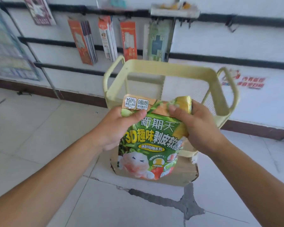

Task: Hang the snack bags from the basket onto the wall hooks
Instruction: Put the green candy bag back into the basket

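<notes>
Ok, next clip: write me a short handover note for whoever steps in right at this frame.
Left hand grips the green snack bag at its upper left; right hand pinches its crumpled top right corner.
The bag is held in front of the yellow basket, which sits on a cardboard box.
Done: several packs already hang on the wall hooks.
Left: hang this bag. The basket's inside is mostly hidden, so check it for more.

Snack bag [147, 140], front face: top-left badges read "50%" and "0脂肪". Brand line "新期天". Large yellow title "3D趣味剥皮软糖", last character partly covered. Yellow oval beneath: "冰封动物系列". Smaller print illegible. Red wall sticker [243, 81] right of basket: characters blurred, unreadable. Hanging packs' print unreadable.
</notes>
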`<act>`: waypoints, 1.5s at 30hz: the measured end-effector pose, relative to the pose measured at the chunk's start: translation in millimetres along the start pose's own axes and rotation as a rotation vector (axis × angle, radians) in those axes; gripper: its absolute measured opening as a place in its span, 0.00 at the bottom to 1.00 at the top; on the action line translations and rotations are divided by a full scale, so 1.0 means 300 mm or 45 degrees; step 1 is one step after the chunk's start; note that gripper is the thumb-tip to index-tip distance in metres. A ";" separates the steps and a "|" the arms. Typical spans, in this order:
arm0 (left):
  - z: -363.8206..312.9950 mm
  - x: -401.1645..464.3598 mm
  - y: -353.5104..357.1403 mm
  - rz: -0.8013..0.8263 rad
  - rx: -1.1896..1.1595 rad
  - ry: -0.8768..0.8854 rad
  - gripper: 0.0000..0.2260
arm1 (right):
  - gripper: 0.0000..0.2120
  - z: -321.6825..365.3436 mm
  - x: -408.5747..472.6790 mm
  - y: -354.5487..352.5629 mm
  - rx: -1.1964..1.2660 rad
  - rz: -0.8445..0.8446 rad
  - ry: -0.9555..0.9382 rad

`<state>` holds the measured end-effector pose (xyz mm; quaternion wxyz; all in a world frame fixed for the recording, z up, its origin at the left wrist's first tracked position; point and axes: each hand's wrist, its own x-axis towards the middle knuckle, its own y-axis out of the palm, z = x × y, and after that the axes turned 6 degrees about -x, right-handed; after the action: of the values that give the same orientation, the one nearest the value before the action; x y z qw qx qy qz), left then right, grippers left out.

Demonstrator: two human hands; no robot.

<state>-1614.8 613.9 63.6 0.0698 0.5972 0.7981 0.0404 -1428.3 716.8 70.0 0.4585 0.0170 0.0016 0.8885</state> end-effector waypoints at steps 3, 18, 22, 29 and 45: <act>-0.338 0.002 0.094 -0.063 0.042 0.080 0.12 | 0.14 0.352 -0.005 -0.049 0.105 0.085 0.041; -1.767 -0.048 0.700 -0.012 0.334 0.133 0.23 | 0.07 1.858 -0.119 -0.385 -0.398 -0.232 -0.079; -1.936 -0.033 0.837 0.080 0.383 0.161 0.09 | 0.11 2.026 -0.165 -0.492 -0.565 -0.308 -0.117; -1.984 0.049 1.059 -0.043 0.345 0.271 0.53 | 0.14 2.189 -0.253 -0.653 -0.589 -0.383 -0.195; -2.050 0.331 1.047 -0.022 0.326 0.277 0.46 | 0.09 2.204 0.037 -0.683 -0.592 -0.514 -0.132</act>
<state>-1442.9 810.0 710.8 -0.0935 0.5862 0.8047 0.0022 -1246.8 836.1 727.2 0.6167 -0.0435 -0.2217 0.7541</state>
